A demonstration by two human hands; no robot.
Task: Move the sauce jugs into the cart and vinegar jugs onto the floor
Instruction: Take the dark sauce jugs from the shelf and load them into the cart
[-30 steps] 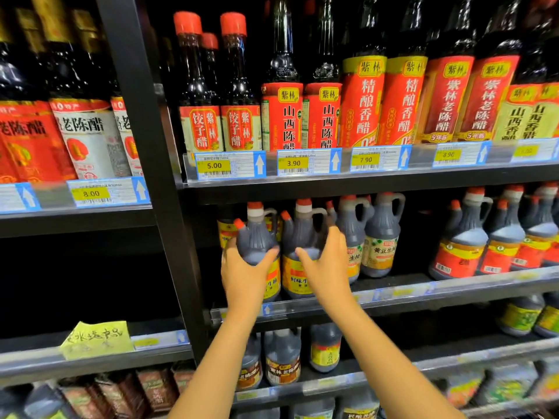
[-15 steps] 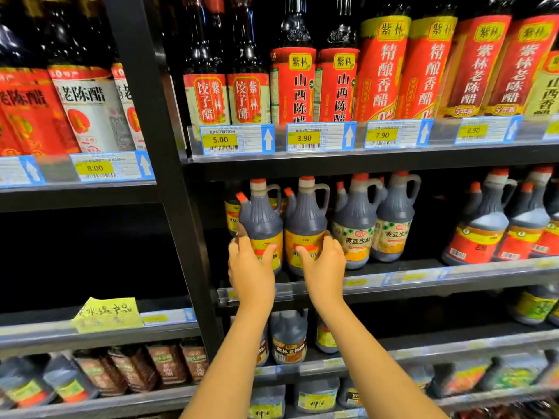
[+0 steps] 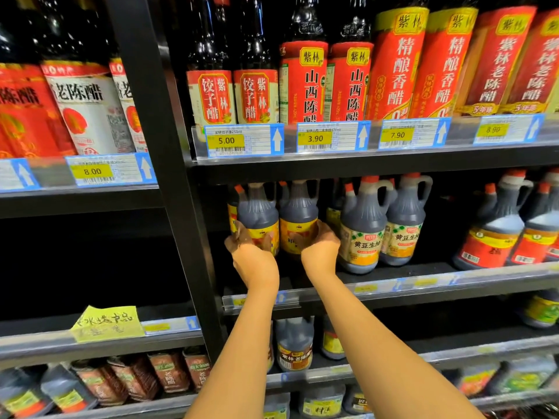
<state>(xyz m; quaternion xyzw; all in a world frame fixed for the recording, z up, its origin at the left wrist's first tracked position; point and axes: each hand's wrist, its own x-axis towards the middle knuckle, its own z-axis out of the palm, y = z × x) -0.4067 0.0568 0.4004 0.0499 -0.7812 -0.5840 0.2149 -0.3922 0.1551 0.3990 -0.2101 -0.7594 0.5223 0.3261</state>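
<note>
Down from shoulders to labels, left hand (image 3: 252, 261) curled round left sauce jug (image 3: 258, 211), right hand (image 3: 320, 252) round right sauce jug (image 3: 298, 211).

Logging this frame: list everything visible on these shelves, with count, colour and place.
Left yellow-label jug: one, dark, middle shelf, left end.
Right yellow-label jug: one, dark, beside it.
Cream-label jugs: two in front, dark, right of those.
Red-label jugs: at least two, dark, middle shelf, far right.
Tall bottles: many, red labels, top shelf.
Lower jugs: several, dark, shelves below.
Price tags: several, yellow and blue, shelf edges.
Handwritten note: one, yellow, lower-left shelf edge.
Left hand: grips left yellow-label jug.
Right hand: grips right yellow-label jug.
</note>
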